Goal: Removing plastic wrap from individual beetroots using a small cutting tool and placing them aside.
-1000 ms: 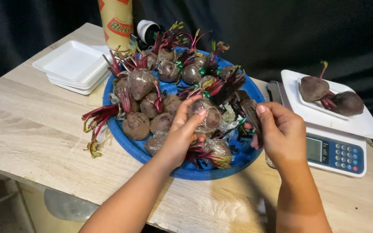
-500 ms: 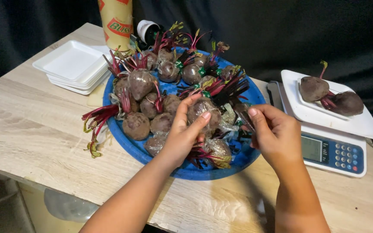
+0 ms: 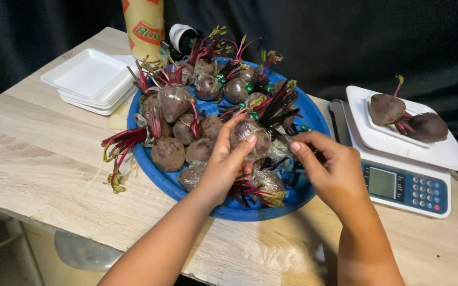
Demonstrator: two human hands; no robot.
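Left hand (image 3: 226, 164) is curled around a plastic-wrapped beet (image 3: 250, 139), thumb and fingertips pressed on it, above the blue tray (image 3: 149, 164) of beets. Right hand (image 3: 329, 169) is held just beside it, fingers pinched on the wrap near the stems.

Beetroots (image 3: 168, 152): dull purple-brown skins, magenta stalks, yellow-green leaf tips; several under clear glossy film with green ties.
Round tray (image 3: 149, 169): solid bright blue.
Foam trays (image 3: 86, 74): plain white, stacked.
Scale (image 3: 404, 182): white body, blue front panel, grey screen, white keys and one red key.
Roll (image 3: 144, 26): tan-yellow with orange-red patches.
Tabletop (image 3: 38, 159): pale oak woodgrain, grey-beige streaks.
Backdrop (image 3: 372, 37): black cloth.
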